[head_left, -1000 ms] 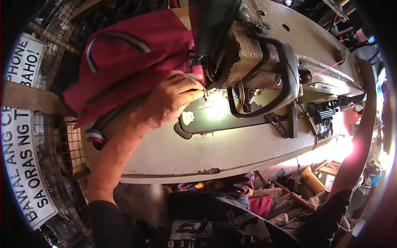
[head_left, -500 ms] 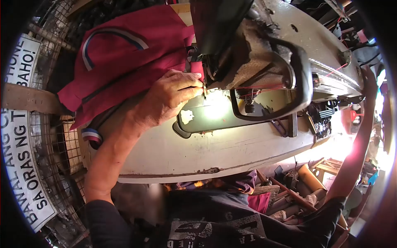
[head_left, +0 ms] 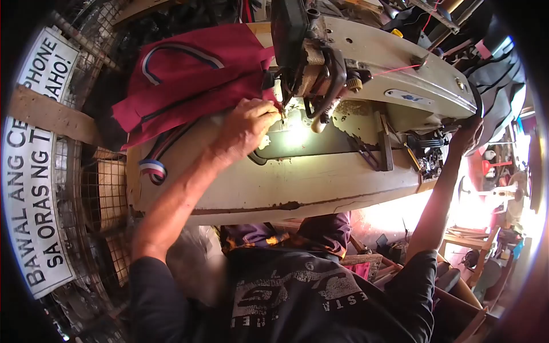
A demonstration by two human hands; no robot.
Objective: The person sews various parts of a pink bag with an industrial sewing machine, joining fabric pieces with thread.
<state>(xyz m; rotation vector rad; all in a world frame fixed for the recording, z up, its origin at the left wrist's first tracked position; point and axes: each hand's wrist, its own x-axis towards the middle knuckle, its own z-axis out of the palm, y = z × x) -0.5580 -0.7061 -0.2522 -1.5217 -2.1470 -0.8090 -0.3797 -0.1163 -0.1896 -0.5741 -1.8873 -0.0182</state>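
Note:
My left hand (head_left: pixel 249 127) has its fingers pinched on the edge of the maroon fabric (head_left: pixel 200 74), close to the needle area of the sewing machine (head_left: pixel 366 63). A striped ribbon (head_left: pixel 183 50) curves over the fabric, and another striped end (head_left: pixel 153 167) hangs at its lower left. Bright light falls on the machine bed beside my fingertips. Over at the right end of the machine, my right hand (head_left: pixel 468 136) rests at the dark handwheel (head_left: pixel 476 103), its fingers curled against the rim.
A lettered sign (head_left: pixel 40 166) and wire mesh (head_left: pixel 108 194) stand at the left. Scissors (head_left: pixel 363 150) lie on the machine bed. A red thread (head_left: pixel 394 70) runs over the machine arm. Wooden pieces (head_left: pixel 466 237) and clutter are at the lower right.
The view has shifted, showing more of the machine arm. My right hand now appears lower and further left, at the handwheel. The left hand stays at the fabric edge, where less red material shows above its fingers.

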